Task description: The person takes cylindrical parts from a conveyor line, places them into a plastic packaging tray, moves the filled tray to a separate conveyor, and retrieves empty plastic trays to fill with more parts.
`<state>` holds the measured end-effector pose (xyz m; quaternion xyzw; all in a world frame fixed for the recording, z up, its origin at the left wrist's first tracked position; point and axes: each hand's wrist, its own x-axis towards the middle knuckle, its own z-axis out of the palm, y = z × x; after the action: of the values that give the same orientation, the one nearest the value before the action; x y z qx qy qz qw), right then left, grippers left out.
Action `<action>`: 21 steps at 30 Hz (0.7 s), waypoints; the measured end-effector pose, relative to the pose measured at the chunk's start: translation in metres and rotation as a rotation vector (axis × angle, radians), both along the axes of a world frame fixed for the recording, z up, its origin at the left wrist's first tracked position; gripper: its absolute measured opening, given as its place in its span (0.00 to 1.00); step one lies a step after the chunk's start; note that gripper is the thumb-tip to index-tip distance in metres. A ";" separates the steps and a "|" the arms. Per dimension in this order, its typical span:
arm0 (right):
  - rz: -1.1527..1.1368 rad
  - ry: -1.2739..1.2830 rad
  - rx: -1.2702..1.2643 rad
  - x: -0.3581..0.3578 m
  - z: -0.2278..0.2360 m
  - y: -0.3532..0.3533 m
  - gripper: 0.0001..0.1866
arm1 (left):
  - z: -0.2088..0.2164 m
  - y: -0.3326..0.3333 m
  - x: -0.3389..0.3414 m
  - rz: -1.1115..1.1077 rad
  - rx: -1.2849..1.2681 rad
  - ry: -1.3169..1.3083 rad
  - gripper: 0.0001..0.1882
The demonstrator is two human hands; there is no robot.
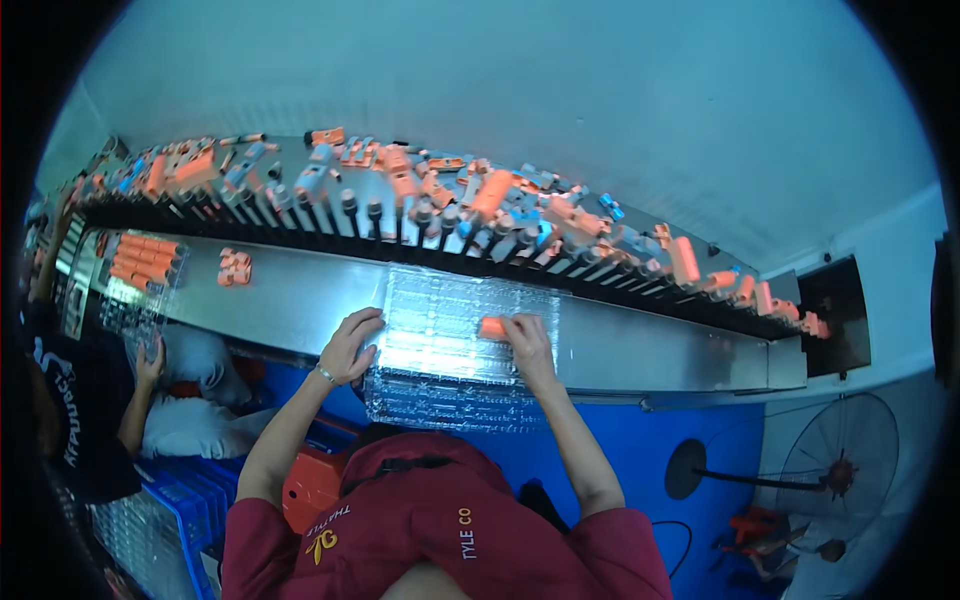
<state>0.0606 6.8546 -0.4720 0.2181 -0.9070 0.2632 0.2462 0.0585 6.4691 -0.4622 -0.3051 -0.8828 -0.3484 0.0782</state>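
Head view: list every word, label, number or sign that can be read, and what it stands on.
Wording isn't copied here; only its place is given.
Maroon top: white lettering by a yellow emblem; white-and-yellow lettering farther right.
Co-worker's dark shirt: white print, running sideways.
Clear tray: no text readable through the glare.

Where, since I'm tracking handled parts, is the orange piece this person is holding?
In the head view, the orange piece is near the picture's middle, at the left side of the right hand, over the clear plastic tray.
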 end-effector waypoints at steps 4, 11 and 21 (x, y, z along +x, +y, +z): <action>0.049 -0.105 -0.173 0.007 -0.004 0.031 0.16 | 0.005 0.044 0.010 0.121 -0.062 0.219 0.26; 0.011 -0.066 -0.313 0.000 -0.012 0.088 0.08 | 0.138 0.240 -0.044 -0.300 0.048 0.573 0.24; 0.015 -0.078 -0.334 -0.005 -0.024 0.160 0.08 | 0.228 0.437 -0.111 -0.191 -0.275 0.059 0.17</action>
<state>0.0553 7.0148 -0.4959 0.1707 -0.8577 0.4204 0.2418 -0.0530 6.9065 -0.2338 -0.4054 -0.8866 -0.2209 0.0283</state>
